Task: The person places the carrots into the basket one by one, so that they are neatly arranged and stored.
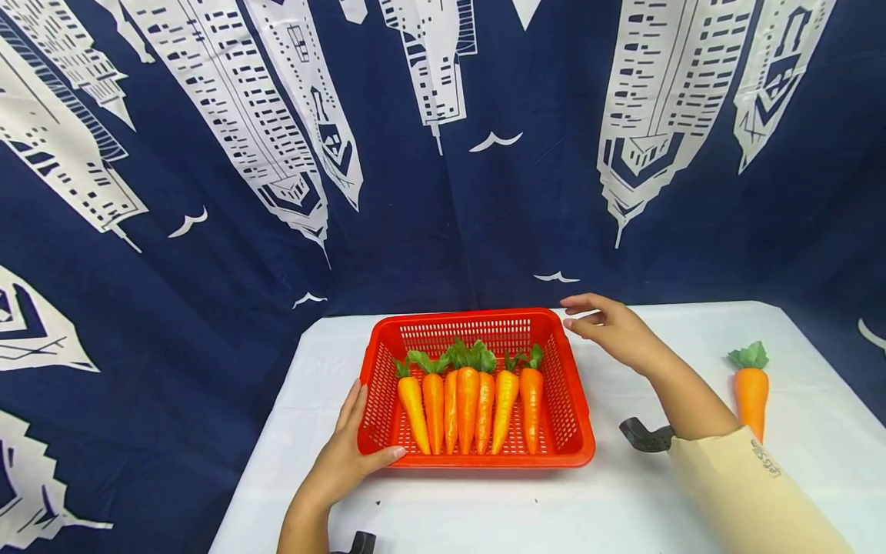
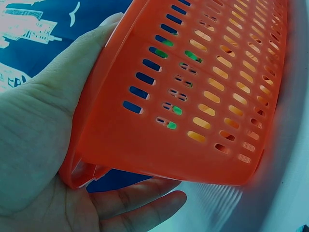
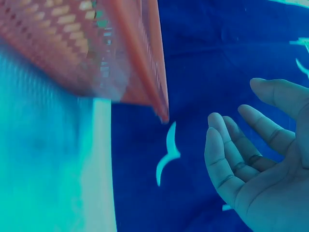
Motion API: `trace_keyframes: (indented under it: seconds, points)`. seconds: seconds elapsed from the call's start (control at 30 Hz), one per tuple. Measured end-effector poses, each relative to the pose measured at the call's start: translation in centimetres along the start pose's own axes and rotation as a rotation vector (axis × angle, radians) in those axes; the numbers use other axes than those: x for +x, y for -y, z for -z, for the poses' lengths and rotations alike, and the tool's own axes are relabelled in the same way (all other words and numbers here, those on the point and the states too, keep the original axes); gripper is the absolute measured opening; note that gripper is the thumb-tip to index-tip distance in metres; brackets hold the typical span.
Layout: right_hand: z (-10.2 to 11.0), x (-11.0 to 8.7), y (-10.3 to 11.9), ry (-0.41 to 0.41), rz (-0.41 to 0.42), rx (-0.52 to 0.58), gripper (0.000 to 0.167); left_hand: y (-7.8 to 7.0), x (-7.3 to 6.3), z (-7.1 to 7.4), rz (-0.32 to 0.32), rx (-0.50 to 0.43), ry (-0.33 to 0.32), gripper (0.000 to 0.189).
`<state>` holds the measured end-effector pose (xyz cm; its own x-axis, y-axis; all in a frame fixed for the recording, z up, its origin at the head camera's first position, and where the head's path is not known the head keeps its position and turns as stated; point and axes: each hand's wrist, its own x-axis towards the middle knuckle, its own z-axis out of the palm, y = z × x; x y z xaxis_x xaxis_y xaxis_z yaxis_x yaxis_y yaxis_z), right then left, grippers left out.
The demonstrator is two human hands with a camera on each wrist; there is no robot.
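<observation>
A red plastic basket [image 1: 484, 460] with slotted walls stands on the white table. Several orange and yellow-orange carrots [image 1: 467, 408] with green tops lie side by side in it, tips toward the near wall. My left hand [image 1: 349, 450] grips the basket's near left corner, thumb at the near rim and fingers along the left side; the left wrist view shows the hand [image 2: 63, 125] close round the rim. Just off the far right corner, my right hand [image 1: 612, 331] is raised with loosely bent fingers. In the right wrist view this hand [image 3: 270, 159] holds nothing and is apart from the basket [image 3: 130, 63].
Another carrot [image 1: 751, 392] lies on the white table [image 1: 623, 508] at the right, partly hidden behind the right sleeve [image 1: 754, 492]. A dark blue cloth [image 1: 443, 231] printed with white buildings and birds hangs behind the table's far edge. Black straps [image 1: 647, 436] sit at both wrists.
</observation>
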<state>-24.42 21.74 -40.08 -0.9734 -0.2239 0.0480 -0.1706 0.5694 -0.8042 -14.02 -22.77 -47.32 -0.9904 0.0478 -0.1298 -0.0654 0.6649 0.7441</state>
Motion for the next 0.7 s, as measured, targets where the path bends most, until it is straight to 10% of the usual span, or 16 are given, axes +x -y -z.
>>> trace_keyframes:
  seconds: [0.7]
  points:
    - [6.9,-5.7,-8.1,-0.177,-0.196,-0.129,0.072,0.0,0.0,-0.1,-0.008,0.004,-0.010,0.122]
